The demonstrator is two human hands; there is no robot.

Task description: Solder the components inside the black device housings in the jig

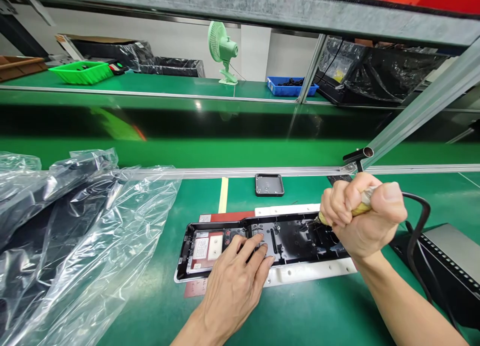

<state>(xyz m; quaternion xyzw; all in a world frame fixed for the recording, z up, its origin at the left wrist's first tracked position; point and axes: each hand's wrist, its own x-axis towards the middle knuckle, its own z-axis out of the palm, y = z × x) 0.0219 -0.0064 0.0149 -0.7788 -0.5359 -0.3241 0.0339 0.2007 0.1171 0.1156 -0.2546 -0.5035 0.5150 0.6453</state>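
A long black plastic housing [288, 238] lies open side up on the bench, across a white fixture [311, 273] and a reddish-brown plate [196, 288]. My left hand [236, 281] rests flat with its fingers on the left-middle of the housing, holding nothing. My right hand [363, 216] is wrapped in a fist round the yellow handle of a soldering iron [362, 206]. The iron slants down left, its tip at the right half of the housing; the exact contact spot is too small to tell. A black cable [425, 221] runs from behind my right hand.
A small black tray-like part [269, 185] lies behind the housing. Clear plastic bags [86, 236] with dark contents cover the left side. A grey-and-black box [450, 261] stands at right. Beyond a metal rail [300, 172] are a green fan [225, 51], a green basket [80, 72] and a blue bin [288, 87].
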